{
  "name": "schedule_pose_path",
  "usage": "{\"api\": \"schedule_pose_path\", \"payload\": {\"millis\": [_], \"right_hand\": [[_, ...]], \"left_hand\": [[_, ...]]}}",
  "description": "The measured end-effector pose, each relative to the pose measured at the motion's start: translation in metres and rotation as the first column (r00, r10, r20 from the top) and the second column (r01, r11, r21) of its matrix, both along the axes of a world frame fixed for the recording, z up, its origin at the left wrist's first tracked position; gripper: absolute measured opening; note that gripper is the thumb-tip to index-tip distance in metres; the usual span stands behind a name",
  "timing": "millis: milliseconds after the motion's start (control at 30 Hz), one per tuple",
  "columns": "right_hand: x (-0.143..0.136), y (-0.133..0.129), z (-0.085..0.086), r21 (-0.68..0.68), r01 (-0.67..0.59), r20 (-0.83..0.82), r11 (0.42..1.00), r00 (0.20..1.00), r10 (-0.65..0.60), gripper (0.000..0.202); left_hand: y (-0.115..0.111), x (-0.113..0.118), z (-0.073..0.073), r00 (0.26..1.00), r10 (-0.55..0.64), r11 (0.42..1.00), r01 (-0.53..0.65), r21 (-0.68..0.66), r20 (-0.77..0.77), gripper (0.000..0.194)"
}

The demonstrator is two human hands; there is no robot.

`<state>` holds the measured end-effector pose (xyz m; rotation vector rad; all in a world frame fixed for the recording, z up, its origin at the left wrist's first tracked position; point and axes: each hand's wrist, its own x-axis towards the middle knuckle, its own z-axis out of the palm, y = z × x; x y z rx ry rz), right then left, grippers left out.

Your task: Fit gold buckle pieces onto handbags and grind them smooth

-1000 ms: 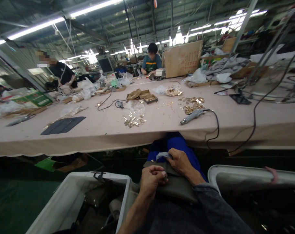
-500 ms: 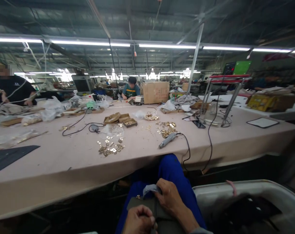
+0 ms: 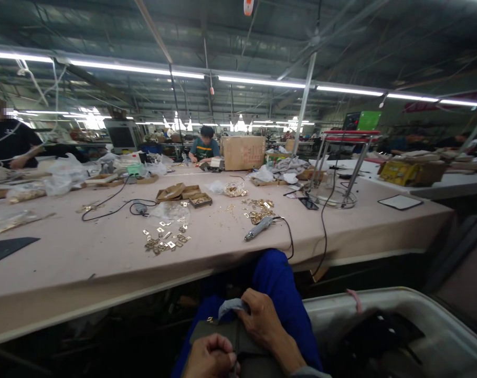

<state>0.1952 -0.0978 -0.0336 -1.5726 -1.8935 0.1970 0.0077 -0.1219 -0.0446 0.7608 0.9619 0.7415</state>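
A dark grey-green fabric piece, perhaps a bag [image 3: 202, 331], lies across my blue-trousered lap. A small gold metal fitting [image 3: 210, 319] sits at its upper left edge. My right hand [image 3: 262, 317] is closed, pinching a light grey-blue cloth flap [image 3: 230, 305] that curls up from the piece. Nearer to me, my left hand [image 3: 211, 357] is curled with thumb and fingers together over the piece. What its fingertips grip is hidden.
The cloth-covered table [image 3: 116, 252] holds an electric screwdriver [image 3: 258, 229], loose gold metal plates [image 3: 165, 242], small cardboard boxes [image 3: 179, 192] and a metal stand [image 3: 352, 173]. A white tub [image 3: 328, 310] with dark items is at my right. Co-workers sit or stand beyond.
The camera has turned slightly to the right, so the table and lap appear farther left. Both hands keep nearly the same grip and place on the fabric piece.
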Motion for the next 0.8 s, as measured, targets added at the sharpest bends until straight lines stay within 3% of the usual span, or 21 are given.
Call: {"api": "schedule_pose_path", "payload": {"millis": [200, 400, 567, 800], "right_hand": [[-0.006, -0.001, 0.001, 0.021, -0.018, -0.025, 1.0, 1.0, 0.019, 0.022], [-0.004, -0.006, 0.009, 0.025, -0.059, -0.024, 0.998, 0.998, 0.06, 0.017], [0.004, -0.004, 0.003, 0.019, -0.064, -0.046, 0.998, 0.997, 0.065, 0.019], [0.003, 0.006, -0.001, 0.039, -0.133, -0.048, 0.99, 0.99, 0.135, 0.022]], "left_hand": [[-0.011, -0.005, 0.009, 1.0, -0.002, 1.0, 0.002, -0.003, -0.008, 0.036], [-0.02, -0.008, 0.021, 0.995, 0.011, 0.999, -0.006, 0.046, -0.103, 0.025], [-0.021, -0.003, 0.032, 0.994, 0.008, 1.0, -0.005, 0.029, -0.109, 0.023], [-0.021, -0.001, 0.035, 0.984, 0.107, 0.992, -0.096, 0.082, -0.142, 0.028]]}}
